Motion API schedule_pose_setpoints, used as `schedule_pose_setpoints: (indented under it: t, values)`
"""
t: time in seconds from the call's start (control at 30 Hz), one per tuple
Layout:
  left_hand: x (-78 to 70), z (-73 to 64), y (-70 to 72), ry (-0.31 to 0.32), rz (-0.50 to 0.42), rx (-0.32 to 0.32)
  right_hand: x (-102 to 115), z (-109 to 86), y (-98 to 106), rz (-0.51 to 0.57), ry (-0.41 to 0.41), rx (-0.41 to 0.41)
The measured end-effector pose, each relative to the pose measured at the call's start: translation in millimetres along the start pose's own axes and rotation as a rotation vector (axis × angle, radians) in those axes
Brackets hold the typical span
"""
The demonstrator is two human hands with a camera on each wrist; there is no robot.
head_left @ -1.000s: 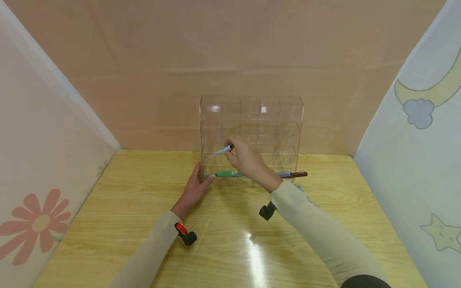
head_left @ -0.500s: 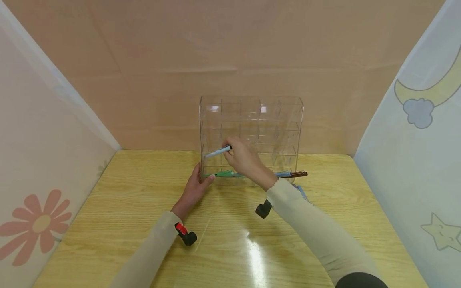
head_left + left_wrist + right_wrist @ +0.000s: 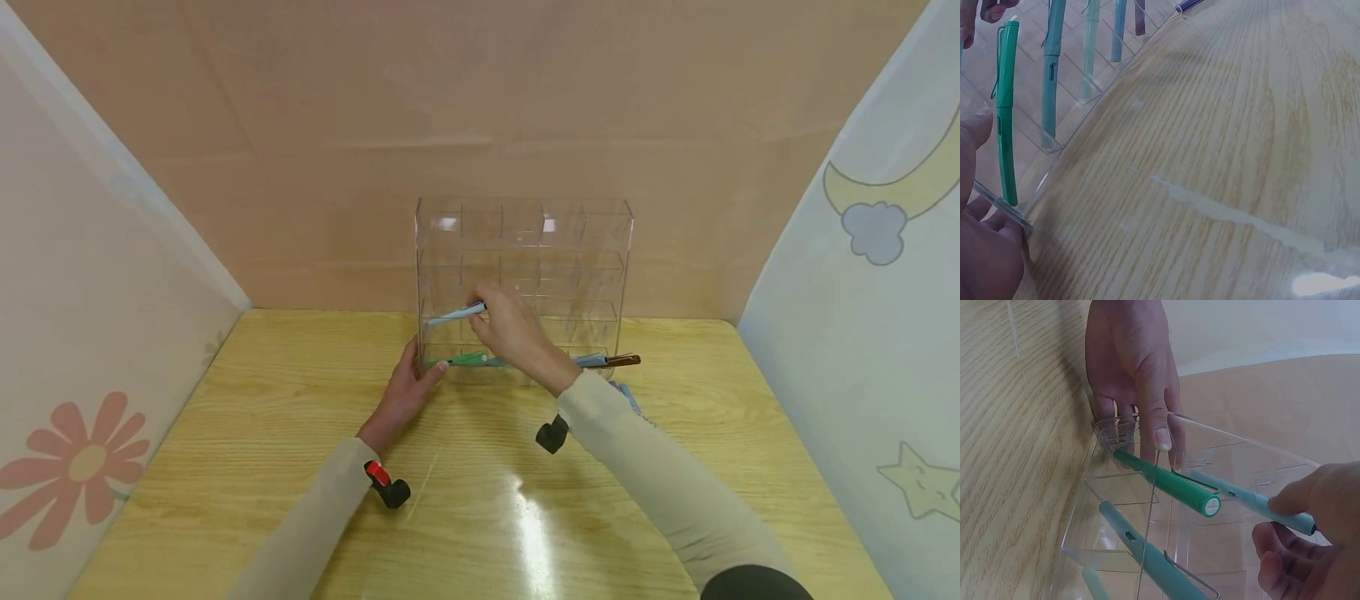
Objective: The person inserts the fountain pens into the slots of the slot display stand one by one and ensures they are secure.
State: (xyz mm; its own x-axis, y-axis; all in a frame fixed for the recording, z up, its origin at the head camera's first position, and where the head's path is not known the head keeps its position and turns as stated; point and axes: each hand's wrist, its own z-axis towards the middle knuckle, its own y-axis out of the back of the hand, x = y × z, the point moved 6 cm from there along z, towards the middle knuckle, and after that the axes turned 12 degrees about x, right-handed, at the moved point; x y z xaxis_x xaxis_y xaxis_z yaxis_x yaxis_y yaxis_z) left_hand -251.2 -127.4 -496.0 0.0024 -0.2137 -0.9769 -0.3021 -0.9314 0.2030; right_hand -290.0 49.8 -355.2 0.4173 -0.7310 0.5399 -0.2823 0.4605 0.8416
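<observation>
A clear acrylic pen organizer (image 3: 628, 258) with tiered compartments stands upright on the table. My left hand (image 3: 401, 400) holds its lower left corner, thumb in front and fingers behind. Between thumb and fingers, my right hand (image 3: 517, 337) pinches a light blue pen (image 3: 453, 315). That pen slants down to the left, its lower end inside the left compartment of the second tier from the bottom. Below it, a green pen (image 3: 1179, 490) sits in the bottom left compartment, beside a teal pen (image 3: 1147, 550). A blue pen (image 3: 590, 361) and a brown pen (image 3: 622, 361) occupy bottom compartments farther right.
More pens (image 3: 630, 396) lie on the wooden table (image 3: 480, 517) right of the organizer, partly hidden by the right sleeve. A tan backdrop (image 3: 337, 167) rises behind, with printed white panels on both sides.
The light blue pen has slid down and left, its lower end now deeper in the compartment. My right hand shifted slightly left, then slightly back. The left hand stays put.
</observation>
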Motion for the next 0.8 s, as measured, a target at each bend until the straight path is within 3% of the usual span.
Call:
schedule_pose_setpoints:
  t: [0.17, 0.47, 0.8]
  values:
    - [0.1, -0.3, -0.1, 0.010, 0.010, -0.001, -2.7, -1.2, 0.2, 0.040, -0.033, -0.001]
    - [0.5, -0.1, -1.1, 0.013, -0.004, -0.002, -1.2, -2.3, 0.5, -0.020, 0.013, -0.022]
    - [4.0, 2.6, 0.8, -0.001, -0.017, -0.001, 2.4, -5.9, -0.3, -0.156, 0.160, -0.093]
